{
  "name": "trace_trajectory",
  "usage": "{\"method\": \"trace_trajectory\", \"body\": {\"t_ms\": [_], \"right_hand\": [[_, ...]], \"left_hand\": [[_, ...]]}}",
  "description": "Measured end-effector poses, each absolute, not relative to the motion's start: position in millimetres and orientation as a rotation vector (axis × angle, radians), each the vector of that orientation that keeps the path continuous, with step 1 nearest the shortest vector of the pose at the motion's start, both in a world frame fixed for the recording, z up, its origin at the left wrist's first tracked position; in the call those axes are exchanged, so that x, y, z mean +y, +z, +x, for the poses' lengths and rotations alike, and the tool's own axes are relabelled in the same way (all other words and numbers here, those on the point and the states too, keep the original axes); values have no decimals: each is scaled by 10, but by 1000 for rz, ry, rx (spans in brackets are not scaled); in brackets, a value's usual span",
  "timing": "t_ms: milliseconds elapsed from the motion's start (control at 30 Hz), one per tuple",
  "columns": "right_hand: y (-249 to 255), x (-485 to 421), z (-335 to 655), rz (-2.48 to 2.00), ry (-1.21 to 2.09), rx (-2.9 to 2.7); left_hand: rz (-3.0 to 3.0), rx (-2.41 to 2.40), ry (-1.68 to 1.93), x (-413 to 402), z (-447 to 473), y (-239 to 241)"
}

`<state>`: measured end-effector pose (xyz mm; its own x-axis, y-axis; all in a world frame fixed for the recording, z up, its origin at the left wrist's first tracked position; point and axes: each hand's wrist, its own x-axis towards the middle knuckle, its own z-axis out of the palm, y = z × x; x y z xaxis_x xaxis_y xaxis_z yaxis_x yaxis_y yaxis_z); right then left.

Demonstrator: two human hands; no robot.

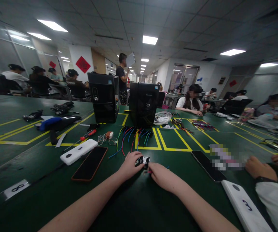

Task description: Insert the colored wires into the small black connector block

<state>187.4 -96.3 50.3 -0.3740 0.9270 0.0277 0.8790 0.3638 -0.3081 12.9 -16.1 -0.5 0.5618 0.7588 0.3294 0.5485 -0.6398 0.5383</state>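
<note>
Left hand (pixel 130 165): thumb and fingers pinching small black-and-white part (pixel 144 159), just below frame centre. Right hand (pixel 162 176): fingers curled at its lower right; pinch cannot be told. Coloured wires (pixel 123 140) above; phone (pixel 90 164) lower left of centre.

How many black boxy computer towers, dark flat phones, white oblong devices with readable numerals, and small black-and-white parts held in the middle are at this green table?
Black computer towers: 2
Dark phones: 2
White numbered devices: 2
Small black-and-white part: 1
Total: 7
</note>
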Motion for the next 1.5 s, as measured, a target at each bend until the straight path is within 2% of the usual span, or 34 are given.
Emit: {"method": "trace_trajectory", "body": {"t_ms": [200,400,733,1033,1267,1500], "right_hand": [[528,-906,1884,-1653,161,-2297],[392,-850,1921,-1823,97,-2283],[455,-688,2313,-2213,188,-2074],[411,218,2882,-2568,282,-1501],[381,659,3264,-2661,282,-1242],[456,660,3664,-2619,270,-1276]], "left_hand": [[2535,979,667,-207,115,28],[2509,895,668,-244,101,41],[2505,920,653,-263,100,127],[2482,905,644,-264,90,123],[2470,883,645,-251,70,151],[2484,868,612,-241,60,149]]}}
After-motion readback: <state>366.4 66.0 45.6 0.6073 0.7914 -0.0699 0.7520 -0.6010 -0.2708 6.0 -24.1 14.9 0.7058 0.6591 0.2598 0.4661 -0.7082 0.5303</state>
